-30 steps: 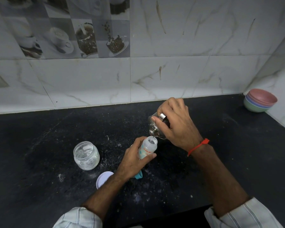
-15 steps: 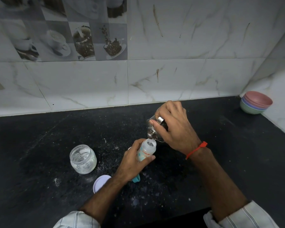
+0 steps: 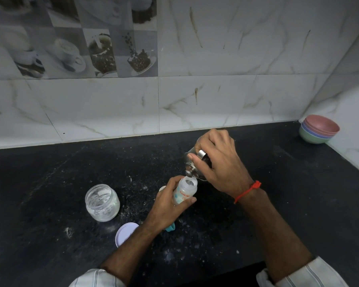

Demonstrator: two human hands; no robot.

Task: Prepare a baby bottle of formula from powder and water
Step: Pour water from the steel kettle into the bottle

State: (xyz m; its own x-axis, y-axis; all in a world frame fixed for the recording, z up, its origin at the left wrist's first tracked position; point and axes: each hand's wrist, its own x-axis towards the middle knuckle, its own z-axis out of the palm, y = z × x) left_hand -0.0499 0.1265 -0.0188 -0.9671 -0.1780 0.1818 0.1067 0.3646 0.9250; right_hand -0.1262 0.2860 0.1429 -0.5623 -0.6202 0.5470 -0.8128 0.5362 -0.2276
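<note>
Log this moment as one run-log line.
step: pouring water | left hand: holds bottle | right hand: tilts steel cup over bottle mouth | jar: open

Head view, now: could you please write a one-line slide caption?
Right hand tips a steel cup over the baby bottle held by the left hand.

Left hand [image 3: 167,204] sat low and near the centre, fingers and thumb curled in a grip, thumb tip pointing right. Left forearm ran down and left to a striped, rolled cuff at the bottom edge. Right hand [image 3: 217,162] was raised above and to the right of the left, back of hand up, fingers curled in a grip, wrist tipped down toward the left hand. Right forearm descended to a striped cuff at lower right.
</note>
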